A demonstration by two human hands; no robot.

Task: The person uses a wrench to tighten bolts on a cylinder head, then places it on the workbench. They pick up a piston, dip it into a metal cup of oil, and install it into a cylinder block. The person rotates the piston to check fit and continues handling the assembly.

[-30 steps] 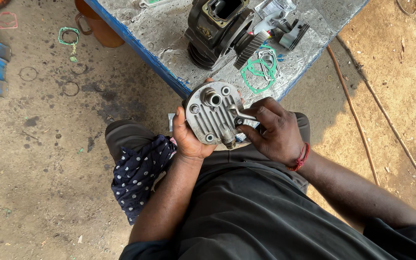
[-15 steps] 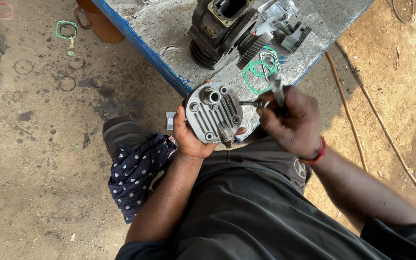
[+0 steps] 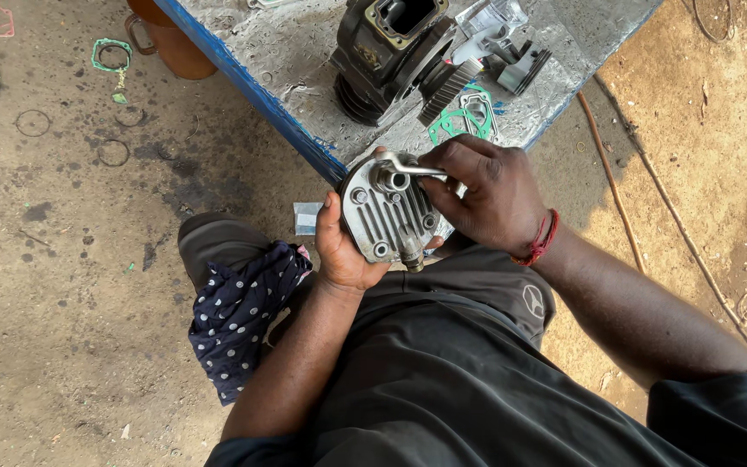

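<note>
My left hand (image 3: 341, 246) grips a grey finned metal engine cover (image 3: 386, 216) from below, holding it up in front of my lap. My right hand (image 3: 486, 195) holds a small metal wrench (image 3: 408, 167) whose ring end sits on a fitting at the top of the cover. A red thread band circles my right wrist (image 3: 539, 242).
A blue-edged metal-topped table (image 3: 270, 86) carries a black engine cylinder (image 3: 391, 52), a grey metal part (image 3: 507, 39) and green gaskets (image 3: 464, 117). A dark dotted cloth (image 3: 239, 316) lies over my knee. A brown jug (image 3: 166, 39) and loose rings lie on the dirt floor.
My right hand lifted away from the cover, took up the wrench, and has now brought it down onto the fitting at the cover's top. The left hand kept hold of the cover.
</note>
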